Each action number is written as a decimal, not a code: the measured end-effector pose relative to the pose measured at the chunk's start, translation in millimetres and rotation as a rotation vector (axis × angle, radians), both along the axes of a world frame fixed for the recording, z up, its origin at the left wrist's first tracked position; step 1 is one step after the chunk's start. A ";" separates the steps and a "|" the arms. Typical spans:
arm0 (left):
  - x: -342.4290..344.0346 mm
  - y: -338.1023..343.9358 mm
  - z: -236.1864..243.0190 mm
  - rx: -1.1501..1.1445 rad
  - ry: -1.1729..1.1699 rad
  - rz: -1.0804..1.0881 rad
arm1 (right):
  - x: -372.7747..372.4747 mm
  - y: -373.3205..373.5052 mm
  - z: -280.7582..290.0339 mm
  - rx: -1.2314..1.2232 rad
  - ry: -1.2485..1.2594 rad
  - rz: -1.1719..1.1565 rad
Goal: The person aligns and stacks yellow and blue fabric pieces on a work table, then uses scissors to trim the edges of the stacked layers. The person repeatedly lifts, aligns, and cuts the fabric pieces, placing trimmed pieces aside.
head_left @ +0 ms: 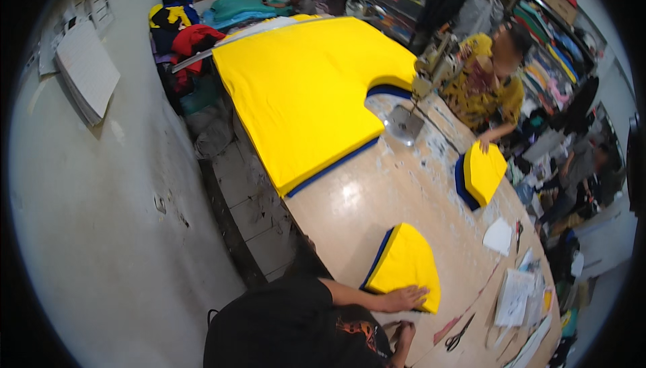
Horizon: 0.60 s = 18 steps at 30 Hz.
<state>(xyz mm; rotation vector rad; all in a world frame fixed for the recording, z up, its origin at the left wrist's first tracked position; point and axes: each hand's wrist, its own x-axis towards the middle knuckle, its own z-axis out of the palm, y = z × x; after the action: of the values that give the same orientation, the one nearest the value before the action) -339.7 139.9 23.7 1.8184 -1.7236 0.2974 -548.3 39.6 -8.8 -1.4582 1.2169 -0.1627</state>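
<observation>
My left hand (pixel 408 297) lies flat, fingers stretched, on the lower end of a cut stack of yellow fabric (pixel 402 264) with dark blue layers at its left edge. Lower down, by the front of the table, my right hand (pixel 404 336) has its fingers curled in; whatever they may hold is hidden. Beyond the stack spreads a large, thick yellow fabric lay (pixel 309 92), blue underneath, with a curved notch cut from its right side. An upright fabric cutting machine (pixel 404 124) stands with its metal base plate beside that notch.
A co-worker in a patterned yellow shirt (pixel 488 82) stands across the table (pixel 336 213), one hand on another yellow-and-blue stack (pixel 486 174). Black scissors (pixel 459 334) lie to my right, near loose papers (pixel 515 297). A wall (pixel 134 200) runs along the left; folded fabrics fill the shelves behind.
</observation>
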 end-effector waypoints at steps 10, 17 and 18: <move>28.6 0.0 57.6 -0.043 -0.034 -0.120 | 8.7 3.6 2.1 -0.022 0.064 0.115; 42.8 2.5 81.9 0.167 0.136 -0.175 | -3.6 20.5 -31.2 -0.224 -0.034 -0.058; 47.5 2.3 79.8 0.101 0.140 -0.188 | -1.0 26.6 -24.8 -0.203 -0.058 -0.073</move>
<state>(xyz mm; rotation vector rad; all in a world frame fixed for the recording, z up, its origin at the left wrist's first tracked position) -292.2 142.2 103.5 1.6872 -1.8222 0.0060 -549.2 66.2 -33.7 -1.5728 1.2348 -0.3855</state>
